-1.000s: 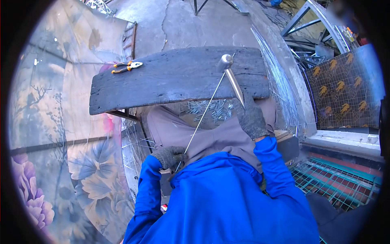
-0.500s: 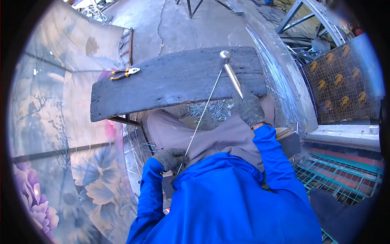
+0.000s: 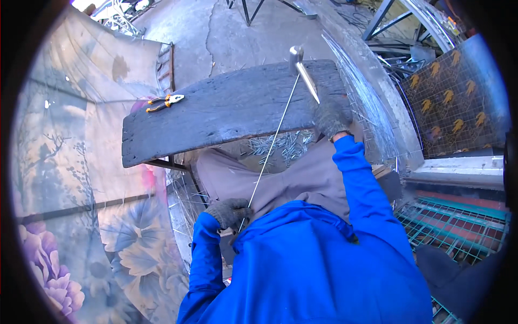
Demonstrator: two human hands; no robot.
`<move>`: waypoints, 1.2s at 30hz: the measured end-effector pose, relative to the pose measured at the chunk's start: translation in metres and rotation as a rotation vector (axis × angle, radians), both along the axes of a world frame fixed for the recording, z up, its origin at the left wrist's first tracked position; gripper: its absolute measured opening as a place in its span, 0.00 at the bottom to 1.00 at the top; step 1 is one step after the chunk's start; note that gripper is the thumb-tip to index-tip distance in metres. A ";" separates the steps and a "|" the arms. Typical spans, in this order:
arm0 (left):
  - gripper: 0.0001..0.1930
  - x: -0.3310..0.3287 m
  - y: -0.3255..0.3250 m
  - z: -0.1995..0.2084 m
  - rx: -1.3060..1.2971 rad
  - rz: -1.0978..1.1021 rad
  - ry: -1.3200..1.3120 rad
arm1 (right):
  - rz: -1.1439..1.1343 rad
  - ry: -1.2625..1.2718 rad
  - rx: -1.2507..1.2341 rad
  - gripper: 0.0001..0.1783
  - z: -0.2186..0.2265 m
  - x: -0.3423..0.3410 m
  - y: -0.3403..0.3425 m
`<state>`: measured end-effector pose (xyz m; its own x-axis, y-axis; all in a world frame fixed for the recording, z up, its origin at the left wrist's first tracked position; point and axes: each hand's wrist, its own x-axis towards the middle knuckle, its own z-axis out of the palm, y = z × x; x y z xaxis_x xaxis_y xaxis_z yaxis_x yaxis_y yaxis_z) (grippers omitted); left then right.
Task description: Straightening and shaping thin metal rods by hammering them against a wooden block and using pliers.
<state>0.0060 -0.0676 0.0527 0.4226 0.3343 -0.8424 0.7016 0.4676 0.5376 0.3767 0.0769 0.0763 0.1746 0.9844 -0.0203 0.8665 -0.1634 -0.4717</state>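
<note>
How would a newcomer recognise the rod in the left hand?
Find the dark wooden bench. One thin rod slants from the gloved left hand up over it, toward the hammer; unlike the rods lying on the floor, it is held.

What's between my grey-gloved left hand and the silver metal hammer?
In the head view, a thin, straight silver rod runs from your left hand across the grey trousers and dark wooden bench to near the hammer.

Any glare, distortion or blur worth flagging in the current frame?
In the head view, black fisheye borders at both sides and the bench edges bowed; also in the head view, bright highlights on the hammer, near-white glare at upper left, and pliers fairly sharp.
</note>
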 end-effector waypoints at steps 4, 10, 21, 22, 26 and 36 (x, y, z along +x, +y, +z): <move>0.27 0.005 0.003 0.007 0.011 -0.026 0.038 | -0.133 0.046 0.015 0.27 0.003 0.000 0.001; 0.24 0.006 0.009 0.019 -0.065 0.029 0.027 | -0.124 -0.030 -0.051 0.26 -0.004 0.004 0.014; 0.15 0.000 0.007 0.027 0.068 0.080 -0.222 | -0.288 0.060 0.061 0.25 -0.026 0.020 0.006; 0.14 0.004 0.008 0.040 0.084 0.096 -0.340 | -0.290 0.060 0.054 0.25 -0.033 0.024 -0.006; 0.14 0.037 0.035 0.097 0.037 0.533 -0.665 | -0.201 0.112 0.044 0.21 -0.045 0.029 -0.052; 0.16 0.174 0.092 0.136 -0.615 0.922 -1.403 | -0.171 0.136 0.093 0.27 -0.074 0.027 -0.072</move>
<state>0.1798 0.0247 0.1883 0.7378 0.6614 -0.1348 -0.6606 0.7486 0.0573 0.4038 0.0050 0.0020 0.3410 0.9394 0.0343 0.7570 -0.2528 -0.6025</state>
